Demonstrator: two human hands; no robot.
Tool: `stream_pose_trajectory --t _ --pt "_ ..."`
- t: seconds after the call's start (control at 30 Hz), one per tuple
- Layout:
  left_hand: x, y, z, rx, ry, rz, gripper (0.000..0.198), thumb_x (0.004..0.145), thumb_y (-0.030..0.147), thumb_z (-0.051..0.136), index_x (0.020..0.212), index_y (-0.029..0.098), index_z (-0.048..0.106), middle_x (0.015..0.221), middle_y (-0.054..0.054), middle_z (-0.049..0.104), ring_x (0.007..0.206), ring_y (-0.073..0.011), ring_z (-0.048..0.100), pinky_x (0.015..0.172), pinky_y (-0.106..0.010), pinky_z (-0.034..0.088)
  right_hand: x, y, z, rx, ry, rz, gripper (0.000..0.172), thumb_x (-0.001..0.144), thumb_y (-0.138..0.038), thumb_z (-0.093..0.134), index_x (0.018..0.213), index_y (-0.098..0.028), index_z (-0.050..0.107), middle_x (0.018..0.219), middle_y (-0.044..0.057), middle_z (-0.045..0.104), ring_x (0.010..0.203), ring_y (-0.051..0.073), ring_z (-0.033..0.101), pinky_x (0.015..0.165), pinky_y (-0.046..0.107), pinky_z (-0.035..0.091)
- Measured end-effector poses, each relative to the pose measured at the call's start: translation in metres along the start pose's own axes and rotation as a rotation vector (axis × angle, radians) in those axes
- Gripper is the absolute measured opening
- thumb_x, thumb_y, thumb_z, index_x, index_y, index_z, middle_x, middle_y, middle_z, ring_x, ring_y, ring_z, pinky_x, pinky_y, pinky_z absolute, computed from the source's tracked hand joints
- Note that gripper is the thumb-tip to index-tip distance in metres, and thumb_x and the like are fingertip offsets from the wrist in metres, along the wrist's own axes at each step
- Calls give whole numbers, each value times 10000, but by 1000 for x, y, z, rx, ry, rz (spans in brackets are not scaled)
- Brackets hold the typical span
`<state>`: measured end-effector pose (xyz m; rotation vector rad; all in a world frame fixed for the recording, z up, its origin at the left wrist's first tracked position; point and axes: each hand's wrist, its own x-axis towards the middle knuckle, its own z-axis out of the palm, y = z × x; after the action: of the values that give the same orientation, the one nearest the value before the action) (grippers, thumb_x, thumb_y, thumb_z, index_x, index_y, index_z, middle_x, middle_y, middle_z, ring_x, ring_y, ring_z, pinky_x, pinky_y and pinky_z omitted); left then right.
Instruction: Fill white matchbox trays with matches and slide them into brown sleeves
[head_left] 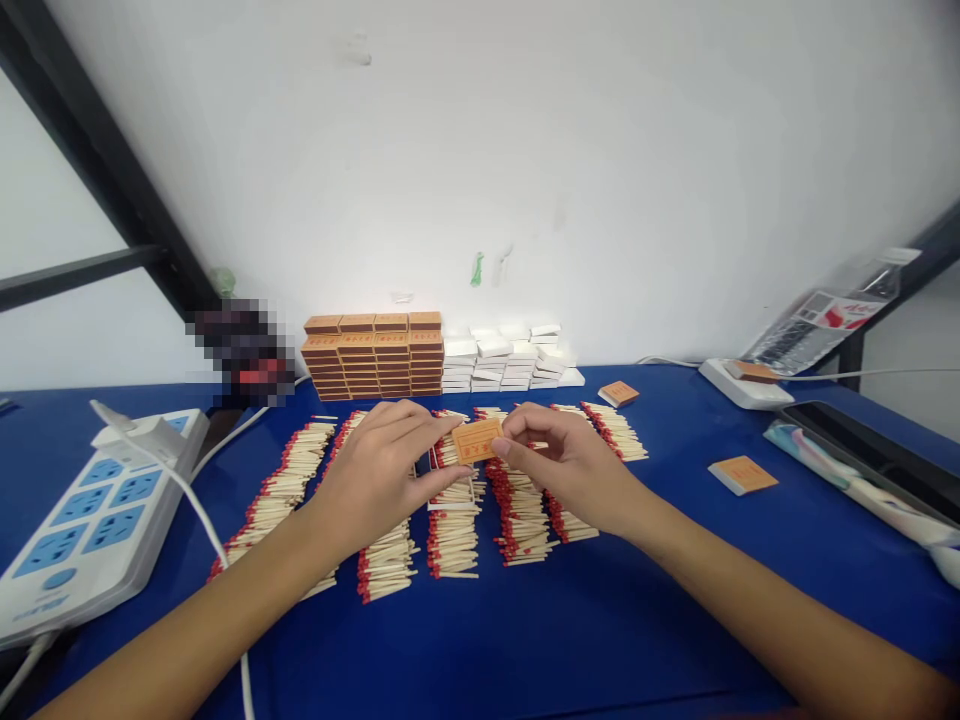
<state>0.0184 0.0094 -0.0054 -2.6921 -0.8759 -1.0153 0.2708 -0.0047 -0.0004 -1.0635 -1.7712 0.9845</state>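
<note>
"One orange matchbox (478,441), you said. Where is it exactly?"

"Mid-view, held up over the rows of matches (388,560), printed face showing, slightly tilted."

"And the hands?"

"Both are on it. The left hand (386,455) is half closed, pinching the left end between its fingers above and thumb below. The right hand (574,460) is more curled, its thumb pressed on the right end of the face."

"What's underneath?"

"A thin white edge (450,507) around some of the matches; too much is hidden to tell what it belongs to. The red heads mostly point left."

"Farther out?"

"Against the wall (600,180), a stack of orange-and-brown matchboxes (373,350), with a looser pile of white boxes (514,365) just right of it. Two more orange-topped boxes (743,475) lie apart on the right of the blue table (600,630)."

"And at the edges?"

"A power strip (75,540) on the left, a tilted clear bottle (832,310) on the far right."
</note>
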Motion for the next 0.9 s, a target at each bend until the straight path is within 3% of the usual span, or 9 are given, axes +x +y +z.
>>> stream_pose_trajectory --t 0.23,0.37,0.57,0.77,0.9 --pt "4 -18 1 67 -15 -194 495 1012 560 706 1299 157 705 1208 -140 788 1109 -319 733 986 -490 575 10 5 -27 -60 206 39 377 894 -567 744 765 -227 645 698 -5 588 640 158 506 607 325 421" --pt "14 -35 3 2 -170 -305 478 995 591 708 1237 179 734 1204 -130 789 1143 -325 720 1017 -513 567 19 20 -48 -154 369 82 360 863 -559 749 779 -221 660 641 -17 562 582 144 454 573 315 374" --pt "18 -43 5 -76 -300 -266 313 975 403 706 1205 206 786 1176 -113 812 1099 -320 740 979 -504 591 27 43 -69 -333 466 104 333 865 -549 721 810 -220 713 671 14 657 622 187 556 622 337 409" --pt "18 -43 3 -118 -300 -231 317 1046 420 616 1225 243 808 1167 -90 831 1089 -300 759 952 -475 610 31 49 -84 -454 495 89 302 843 -515 697 786 -220 715 767 51 719 725 227 632 709 365 446" --pt "18 -41 3 -137 -318 -238 345 1080 430 570 1255 242 800 1198 -83 829 1121 -295 759 959 -463 611 33 52 -113 -500 551 195 339 888 -543 647 800 -224 716 711 51 676 692 237 625 661 362 434"
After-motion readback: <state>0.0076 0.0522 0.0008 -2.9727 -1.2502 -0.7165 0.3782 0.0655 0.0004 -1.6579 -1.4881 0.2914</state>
